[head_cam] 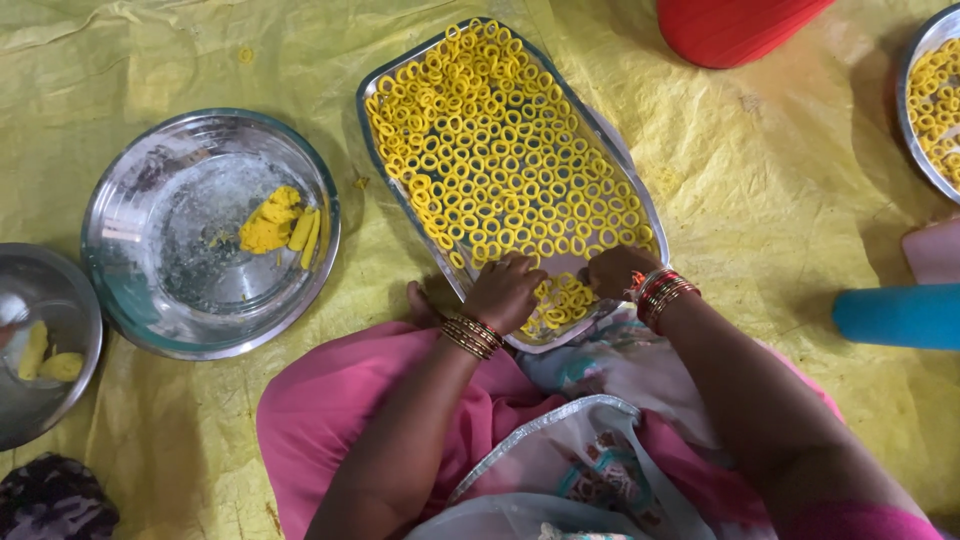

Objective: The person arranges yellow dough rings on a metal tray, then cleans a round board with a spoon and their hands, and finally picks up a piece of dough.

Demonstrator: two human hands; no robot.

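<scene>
Your left hand (505, 292) and right hand (615, 270) both reach forward from the lower part of the frame, wrists bent down, bangles on each. Both rest knuckles-up at the near end of the steel tray (640, 205), fingers curled over the yellow dough rings (500, 150). Each grip looks loosely closed, but you cannot tell what the fingertips pinch. The tray sits in the upper middle of the frame on the yellow sheet (760, 190), its long axis running from upper left to lower right. A round steel plate (150, 200) with yellow dough (270, 222) lies at left.
</scene>
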